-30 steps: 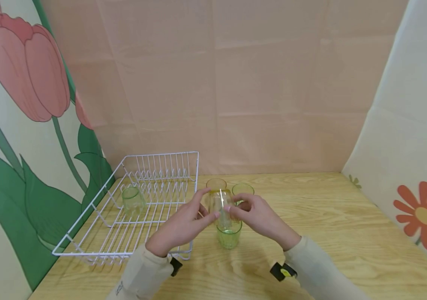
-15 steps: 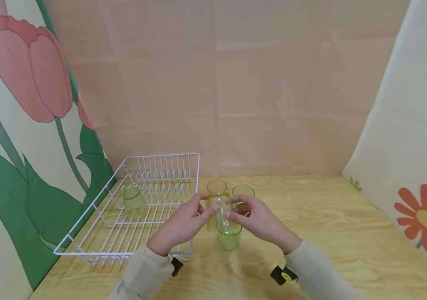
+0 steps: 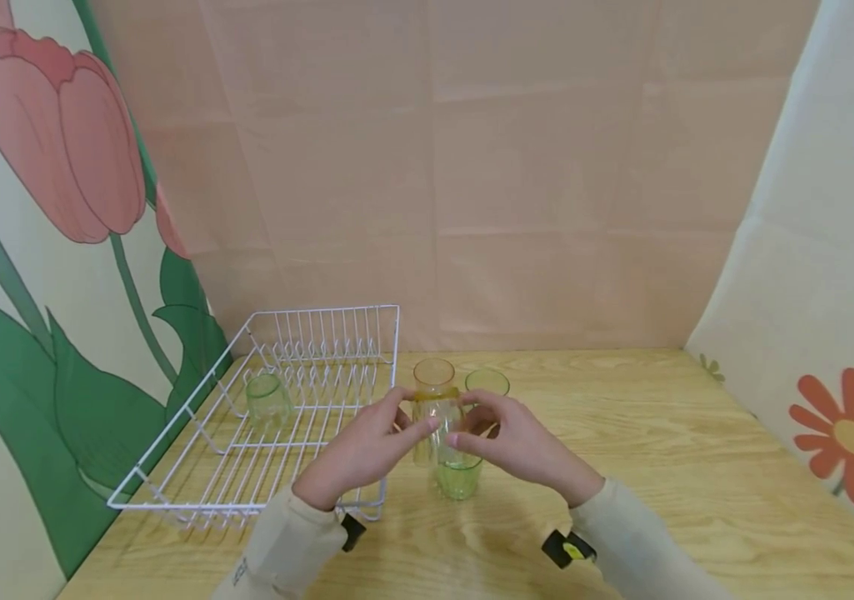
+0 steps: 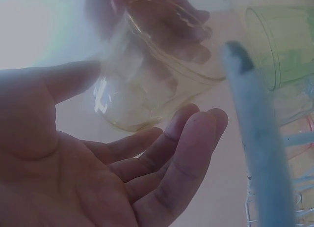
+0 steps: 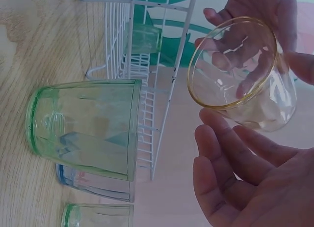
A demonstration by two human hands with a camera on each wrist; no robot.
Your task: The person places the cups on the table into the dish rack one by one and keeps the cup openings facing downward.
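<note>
The rack [image 3: 187, 507], holding one glass [image 3: 267, 408], stands left of the other glasses [image 3: 460, 483].

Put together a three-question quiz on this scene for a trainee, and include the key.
1. How many glasses are inside the white wire rack?
2. True or false: the left hand and right hand hold a yellow-tinted glass between them.
3. Seen from the person's side, the white wire rack stands: A) to the right of both hands; B) in between them; C) to their left.

Key: 1. One, a green glass. 2. True. 3. C.
</note>
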